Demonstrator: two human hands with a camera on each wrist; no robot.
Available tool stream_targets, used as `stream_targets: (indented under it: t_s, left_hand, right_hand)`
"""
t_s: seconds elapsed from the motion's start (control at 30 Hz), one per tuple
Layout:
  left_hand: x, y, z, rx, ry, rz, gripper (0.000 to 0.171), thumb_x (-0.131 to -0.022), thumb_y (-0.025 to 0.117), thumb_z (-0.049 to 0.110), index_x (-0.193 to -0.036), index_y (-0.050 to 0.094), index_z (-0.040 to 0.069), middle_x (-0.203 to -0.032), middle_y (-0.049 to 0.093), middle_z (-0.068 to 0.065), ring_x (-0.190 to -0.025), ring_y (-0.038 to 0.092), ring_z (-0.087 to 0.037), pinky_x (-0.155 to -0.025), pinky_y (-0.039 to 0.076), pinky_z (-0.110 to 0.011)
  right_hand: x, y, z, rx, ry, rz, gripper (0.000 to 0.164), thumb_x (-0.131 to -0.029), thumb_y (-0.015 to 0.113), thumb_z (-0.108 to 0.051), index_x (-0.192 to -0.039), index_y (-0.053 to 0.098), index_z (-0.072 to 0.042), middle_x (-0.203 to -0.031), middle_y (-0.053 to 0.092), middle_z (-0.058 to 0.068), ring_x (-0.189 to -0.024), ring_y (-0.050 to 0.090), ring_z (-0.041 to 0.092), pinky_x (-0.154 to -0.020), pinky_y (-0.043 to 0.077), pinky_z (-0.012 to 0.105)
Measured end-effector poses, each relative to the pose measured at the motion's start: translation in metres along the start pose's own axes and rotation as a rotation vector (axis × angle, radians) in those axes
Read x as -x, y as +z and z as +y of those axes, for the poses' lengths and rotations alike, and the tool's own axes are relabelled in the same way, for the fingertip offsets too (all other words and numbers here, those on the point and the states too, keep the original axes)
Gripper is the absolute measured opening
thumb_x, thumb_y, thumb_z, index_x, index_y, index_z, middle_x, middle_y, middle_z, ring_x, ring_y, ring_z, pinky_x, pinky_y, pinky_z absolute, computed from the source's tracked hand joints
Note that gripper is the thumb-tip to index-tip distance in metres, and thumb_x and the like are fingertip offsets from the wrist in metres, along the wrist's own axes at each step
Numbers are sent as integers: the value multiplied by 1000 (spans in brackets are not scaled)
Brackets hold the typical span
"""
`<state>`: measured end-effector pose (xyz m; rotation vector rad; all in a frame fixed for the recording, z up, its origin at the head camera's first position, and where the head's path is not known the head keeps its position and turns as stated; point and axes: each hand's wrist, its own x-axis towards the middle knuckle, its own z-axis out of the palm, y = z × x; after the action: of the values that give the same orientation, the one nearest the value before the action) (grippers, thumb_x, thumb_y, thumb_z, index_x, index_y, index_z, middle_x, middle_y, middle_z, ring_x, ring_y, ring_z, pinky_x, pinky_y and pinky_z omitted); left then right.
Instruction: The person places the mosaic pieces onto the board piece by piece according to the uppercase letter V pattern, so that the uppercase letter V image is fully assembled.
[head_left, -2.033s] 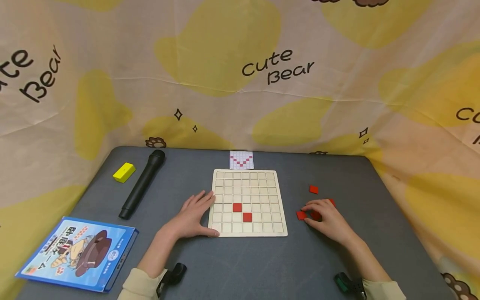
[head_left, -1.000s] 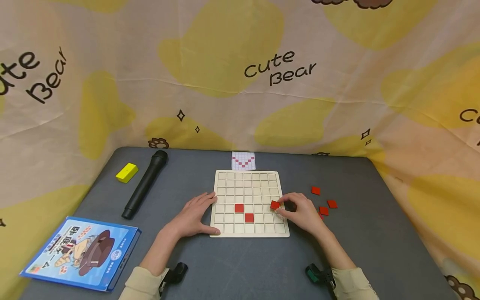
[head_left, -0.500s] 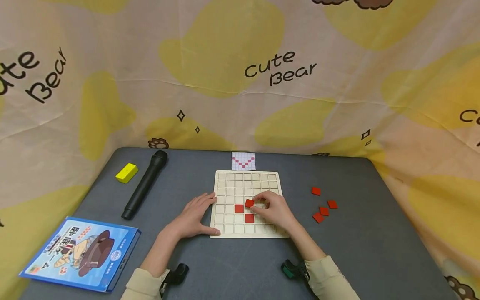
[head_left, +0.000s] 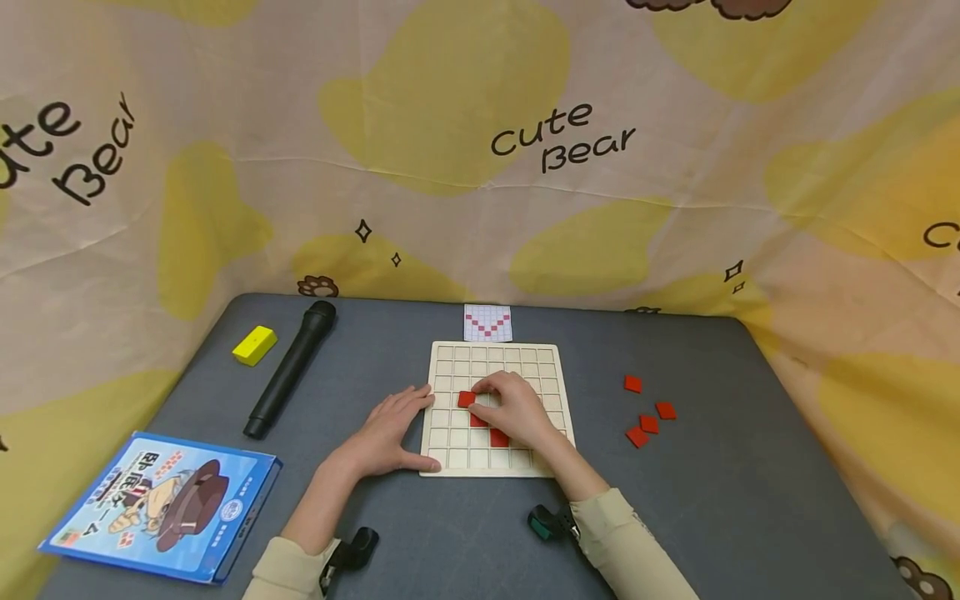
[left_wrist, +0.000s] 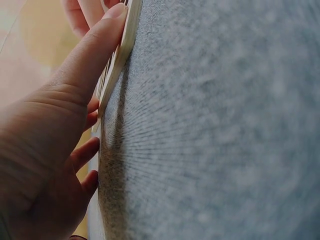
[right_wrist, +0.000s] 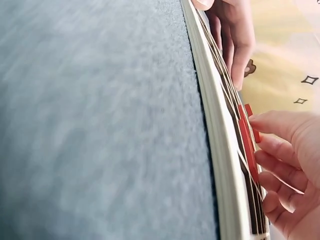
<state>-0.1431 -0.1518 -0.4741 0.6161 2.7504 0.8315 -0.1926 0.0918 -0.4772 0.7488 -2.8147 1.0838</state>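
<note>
A pale gridded board (head_left: 534, 367) lies mid-table in the head view. My right hand (head_left: 517, 412) is over it, pinching a red square tile (head_left: 466, 399) between thumb and fingertips. That tile is slightly above the grid in the right wrist view. Two other red tiles sit in the board's cells: one tile (head_left: 477, 422) is partly covered by my hand, the other tile (head_left: 499, 438) lies nearer to me. With fingers spread, my left hand (head_left: 382, 437) rests along the board's left edge, its thumb on the near left corner.
Several loose red tiles (head_left: 648, 424) lie right of the board. Behind it is a small card (head_left: 488, 322) with a red V-shaped pattern. On the left are a black microphone (head_left: 291, 371), a yellow block (head_left: 255, 345) and a blue picture book (head_left: 161, 508).
My right hand picked a red tile from the loose group and carried it leftward across the board to its left part. The left hand has stayed at the board's edge.
</note>
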Motion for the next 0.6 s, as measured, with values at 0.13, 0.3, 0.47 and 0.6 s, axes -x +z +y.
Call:
stream_targets:
  t_s: [0.13, 0.3, 0.47, 0.6]
  left_hand:
    - [0, 1, -1, 5, -4, 1, 104, -69, 82, 56, -149, 39, 6, -158, 29, -10, -146, 20, -34, -115, 15, -58]
    - [0, 1, 0, 12, -8, 0, 104, -69, 83, 55, -149, 38, 6, -158, 29, -10, -146, 20, -34, -115, 14, -57]
    - [0, 1, -2, 14, -4, -2, 104, -70, 82, 56, -149, 38, 6, -158, 28, -10, -146, 19, -34, -115, 13, -58]
    - [-1, 2, -2, 6, 1, -3, 104, -69, 81, 57, -149, 38, 7, -158, 28, -10, -146, 18, -34, -115, 13, -58]
  right_hand:
    - [-2, 3, -3, 8, -12, 10, 21, -84, 77, -22, -103, 75, -13, -102, 69, -1, -96, 59, 18, -85, 48, 36]
    - [-2, 5, -5, 2, -13, 23, 22, -84, 76, -21, -104, 75, -12, -104, 69, 1, -99, 59, 20, -87, 47, 38]
    - [2, 6, -6, 13, -23, 14, 28, -85, 76, -24, -110, 73, -13, -112, 66, 3, -100, 56, 22, -84, 47, 38]
    - [6, 6, -7, 3, -21, 6, 30, -86, 75, -26, -113, 72, -13, -118, 64, 2, -98, 53, 19, -79, 45, 35]
